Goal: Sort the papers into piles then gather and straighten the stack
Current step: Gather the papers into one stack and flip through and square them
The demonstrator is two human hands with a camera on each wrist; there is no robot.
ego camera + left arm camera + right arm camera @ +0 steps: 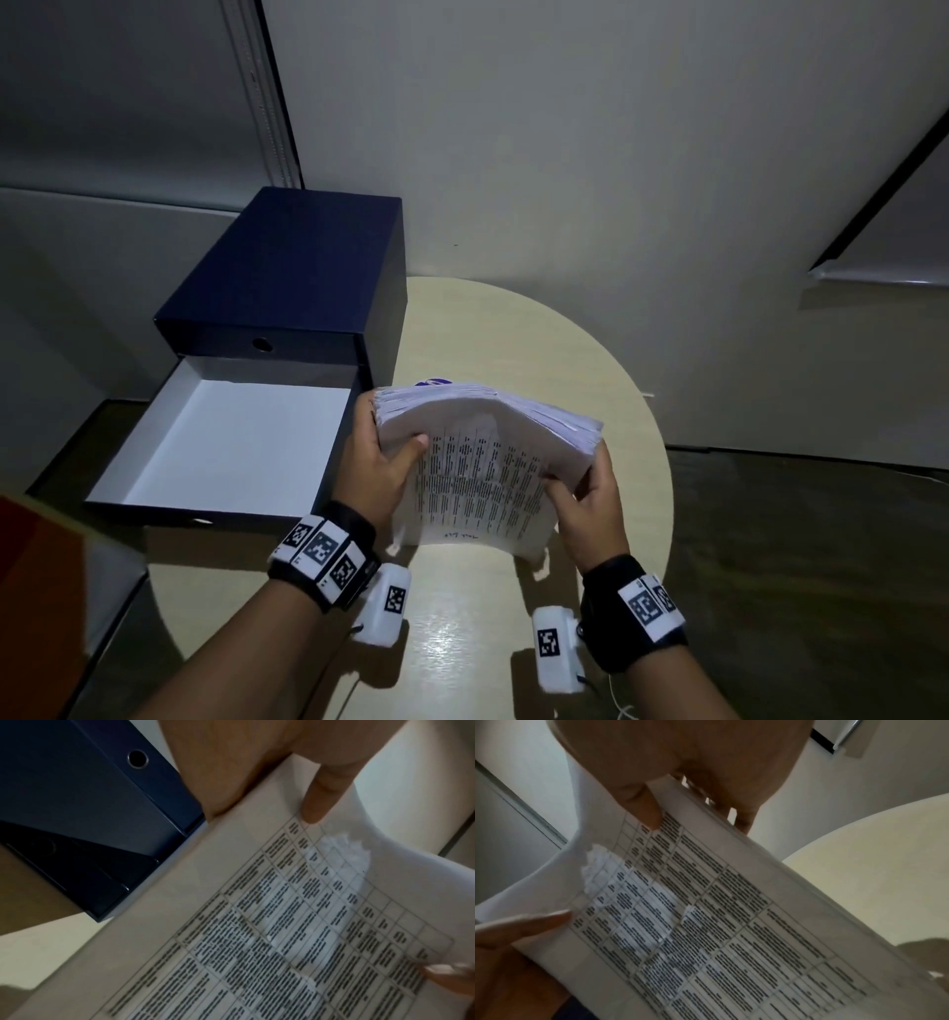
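A: Where are the papers?

B: All in one thick stack (482, 462), stood on its near edge on the round tabletop (606, 370), just right of the dark blue box (287, 277). The left hand (375, 473) grasps the stack's left edge, thumb across the printed front sheet. The right hand (590, 498) grasps the right edge the same way, thumb in front and fingers behind.

A: So both are holding it?

B: Yes, neither is released or clenched on nothing. The wrist views show a thumb pressed on the table of text at each side.

A: How far along would you say it is?

B: No separate piles show on the tabletop, so I judge the sorting and gathering done. The straightening is what remains: the stack bows upward in the middle and its top edges fan unevenly, with a few sheets sticking out on the right.

A: And the box?

B: Its lower drawer (226, 447) stands pulled out to the near left, white inside, with nothing visible in it.
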